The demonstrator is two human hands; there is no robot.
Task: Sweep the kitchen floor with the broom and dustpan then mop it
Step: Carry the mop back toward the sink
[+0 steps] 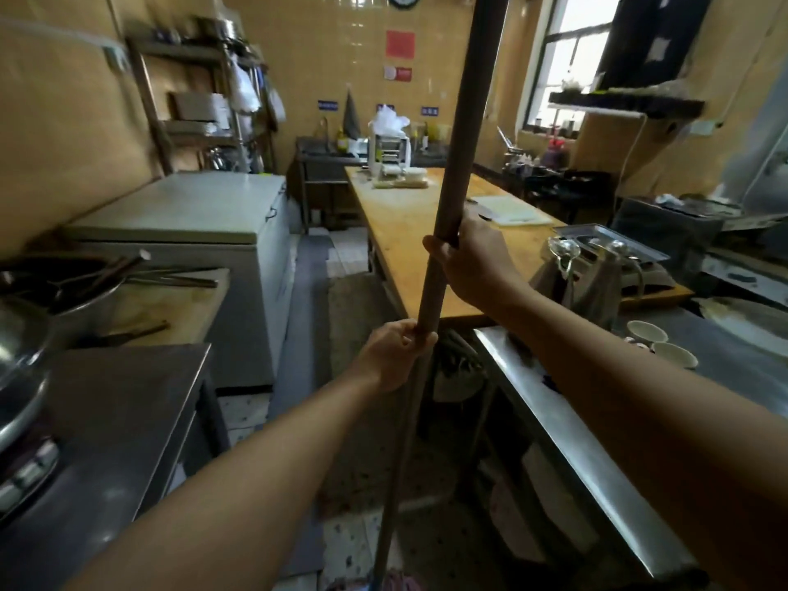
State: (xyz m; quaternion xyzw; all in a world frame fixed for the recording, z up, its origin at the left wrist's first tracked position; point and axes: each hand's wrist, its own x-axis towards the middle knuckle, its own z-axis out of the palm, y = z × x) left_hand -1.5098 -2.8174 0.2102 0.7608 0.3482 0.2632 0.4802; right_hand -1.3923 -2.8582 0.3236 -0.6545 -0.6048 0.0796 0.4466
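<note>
Mop handle [458, 155] is held near-upright, mid-aisle. Right hand [471, 266] is wrapped around it higher up; left hand [394, 354] is gripped lower. Mop head [394, 582] is seen at bottom edge on floor [354, 543]. Aisle is bounded by steel counter [571, 441] right, stove counter [115, 420] left.
</note>
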